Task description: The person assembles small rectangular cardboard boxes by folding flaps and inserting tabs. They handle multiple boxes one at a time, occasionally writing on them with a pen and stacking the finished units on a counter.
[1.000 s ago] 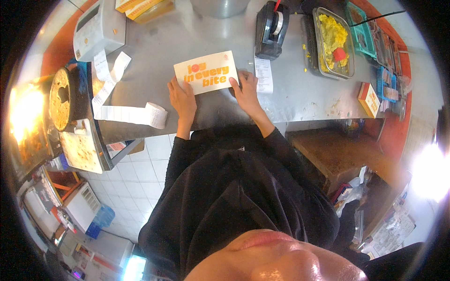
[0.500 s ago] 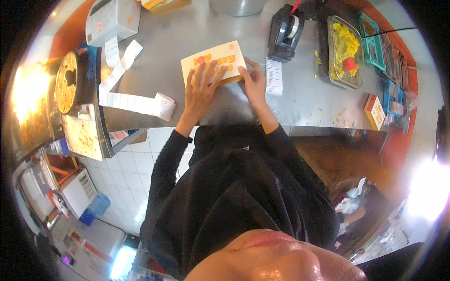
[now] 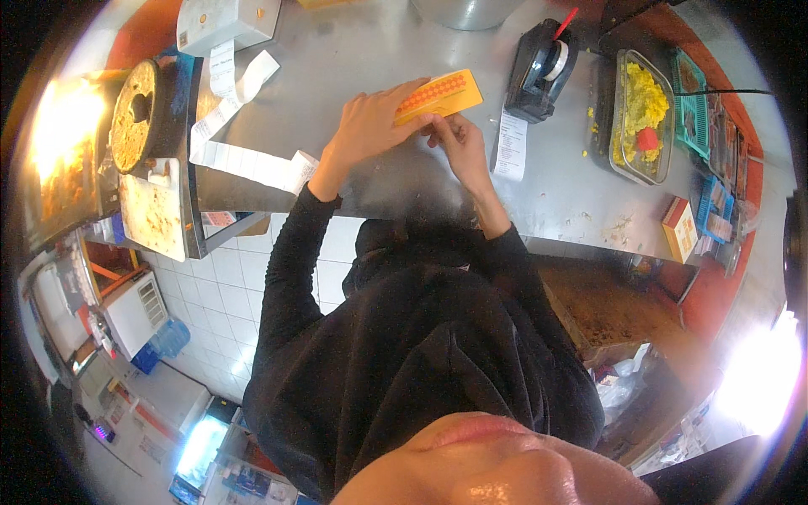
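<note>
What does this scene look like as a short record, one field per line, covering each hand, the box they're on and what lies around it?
Box: small yellow box, orange-patterned side showing
Left hand: left hand gripping the box's left part
Right hand: right hand with fingertips at its lower edge; grip unclear
Surface: metal counter
Right of box: black tape dispenser, printed paper slip
Left of box: curling paper strip

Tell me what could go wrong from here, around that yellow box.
The left sleeve might snag the curling paper strip close beside it. The red-sided box near the front edge of the counter could fall if bumped. The yellow box might crease if the left hand over it presses too hard.
</note>
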A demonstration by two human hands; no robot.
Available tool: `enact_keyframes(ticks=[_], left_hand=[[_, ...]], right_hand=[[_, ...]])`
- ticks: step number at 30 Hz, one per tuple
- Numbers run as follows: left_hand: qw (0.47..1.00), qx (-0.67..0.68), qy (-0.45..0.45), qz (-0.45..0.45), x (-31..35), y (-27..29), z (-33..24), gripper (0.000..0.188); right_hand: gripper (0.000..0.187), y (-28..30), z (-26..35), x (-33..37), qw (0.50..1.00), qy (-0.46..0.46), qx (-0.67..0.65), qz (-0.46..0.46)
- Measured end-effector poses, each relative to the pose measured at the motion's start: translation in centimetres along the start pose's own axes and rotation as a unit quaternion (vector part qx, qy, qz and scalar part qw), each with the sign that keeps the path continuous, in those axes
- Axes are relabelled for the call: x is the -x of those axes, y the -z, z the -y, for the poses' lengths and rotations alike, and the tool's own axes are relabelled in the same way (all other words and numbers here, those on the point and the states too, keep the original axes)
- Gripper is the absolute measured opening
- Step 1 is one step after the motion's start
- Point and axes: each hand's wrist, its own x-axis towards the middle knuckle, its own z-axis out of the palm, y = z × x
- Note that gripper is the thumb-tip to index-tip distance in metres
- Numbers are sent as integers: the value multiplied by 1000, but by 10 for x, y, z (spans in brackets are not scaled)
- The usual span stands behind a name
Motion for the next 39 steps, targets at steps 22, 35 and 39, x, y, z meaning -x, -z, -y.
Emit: enact_keyframes(ticks=[22, 35, 39], left_hand=[[954, -109, -97, -262, 27, -38, -7, 14], [982, -14, 28, -187, 1, -58, -22, 23], [963, -24, -8, -268, -10, -51, -29, 32]], right_hand=[[24, -11, -20, 9, 997, 48, -34, -51], [41, 187, -13, -32, 848, 144, 382, -338], [51, 180, -7, -42, 914, -11, 257, -314]])
